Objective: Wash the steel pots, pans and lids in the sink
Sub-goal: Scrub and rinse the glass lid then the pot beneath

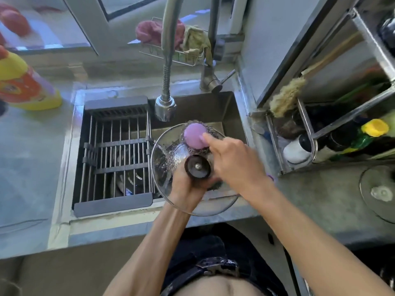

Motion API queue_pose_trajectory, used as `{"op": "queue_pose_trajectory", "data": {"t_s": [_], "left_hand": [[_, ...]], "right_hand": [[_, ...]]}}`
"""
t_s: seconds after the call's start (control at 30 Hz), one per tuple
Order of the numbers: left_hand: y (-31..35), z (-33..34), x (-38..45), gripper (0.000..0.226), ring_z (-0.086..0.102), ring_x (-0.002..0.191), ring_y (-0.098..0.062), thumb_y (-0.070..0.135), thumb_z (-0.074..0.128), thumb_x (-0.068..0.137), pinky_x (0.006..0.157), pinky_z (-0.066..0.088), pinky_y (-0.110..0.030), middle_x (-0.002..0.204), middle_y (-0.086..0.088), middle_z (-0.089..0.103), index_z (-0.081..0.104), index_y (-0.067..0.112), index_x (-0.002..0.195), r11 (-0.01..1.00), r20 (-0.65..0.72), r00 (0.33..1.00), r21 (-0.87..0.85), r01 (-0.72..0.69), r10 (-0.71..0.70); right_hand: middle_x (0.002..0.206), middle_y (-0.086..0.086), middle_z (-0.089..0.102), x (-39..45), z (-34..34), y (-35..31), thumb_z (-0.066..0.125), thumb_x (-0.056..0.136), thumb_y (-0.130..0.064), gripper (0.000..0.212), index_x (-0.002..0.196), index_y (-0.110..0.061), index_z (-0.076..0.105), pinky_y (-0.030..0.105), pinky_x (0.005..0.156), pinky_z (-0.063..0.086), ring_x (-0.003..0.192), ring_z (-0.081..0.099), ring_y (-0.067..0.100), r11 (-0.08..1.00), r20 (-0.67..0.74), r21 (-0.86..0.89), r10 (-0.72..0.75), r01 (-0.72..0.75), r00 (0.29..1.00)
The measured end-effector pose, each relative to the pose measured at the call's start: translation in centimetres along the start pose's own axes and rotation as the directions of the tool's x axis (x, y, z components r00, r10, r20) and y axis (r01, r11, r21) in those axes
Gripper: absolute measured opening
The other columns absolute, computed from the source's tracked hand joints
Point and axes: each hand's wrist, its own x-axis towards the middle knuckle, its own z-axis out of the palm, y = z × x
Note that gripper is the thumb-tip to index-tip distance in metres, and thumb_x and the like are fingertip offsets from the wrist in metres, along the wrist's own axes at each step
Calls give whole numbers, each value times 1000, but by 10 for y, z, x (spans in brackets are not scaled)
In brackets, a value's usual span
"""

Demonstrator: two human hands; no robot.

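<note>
Over the sink [226, 107] I hold a round glass lid [162, 165] with a steel rim, tilted toward me. My left hand [186, 184] grips its dark knob [197, 166] from below. My right hand [233, 161] holds a purple-handled steel-wool scrubber [195, 135] against the lid's upper part, forefinger stretched along the purple top. The lid's glass is wet with suds. Steel cookware [128, 182] lies partly hidden under the rack in the sink's left half.
A grey slatted drain rack [115, 154] spans the sink's left side. The faucet spray head [165, 107] hangs just behind the lid. A yellow detergent bottle [27, 86] lies on the left counter. Another glass lid [380, 193] rests on the right counter beside a shelf of bottles [342, 137].
</note>
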Motion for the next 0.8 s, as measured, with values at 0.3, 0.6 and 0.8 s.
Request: {"op": "queue_pose_trajectory", "data": {"t_s": [0.3,0.6,0.8], "left_hand": [[8,-33,10,52,72,77,-26,36,91,59,68,60,-30,90,-17,71,71,6,96,965,87,996,-258,40,-18],[33,-3,8,41,65,55,-18,31,33,104,48,49,-23,71,-9,67,63,8,87,999,-54,998,44,15,-12],[48,-16,18,25,68,65,-20,13,43,102,53,58,-33,76,-9,67,60,10,84,999,-70,996,-9,-52,51]], "right_hand": [[96,5,58,-16,10,-14,44,101,-25,48,143,-47,41,42,71,48,92,62,40,998,99,-15,-60,62,993],[96,5,60,-21,-6,6,47,100,-21,49,142,-45,43,44,75,52,92,63,38,998,124,-36,-51,56,991],[95,9,62,10,-14,42,49,98,-20,48,140,-43,46,46,74,53,90,65,38,993,14,-117,28,-26,1000]]}}
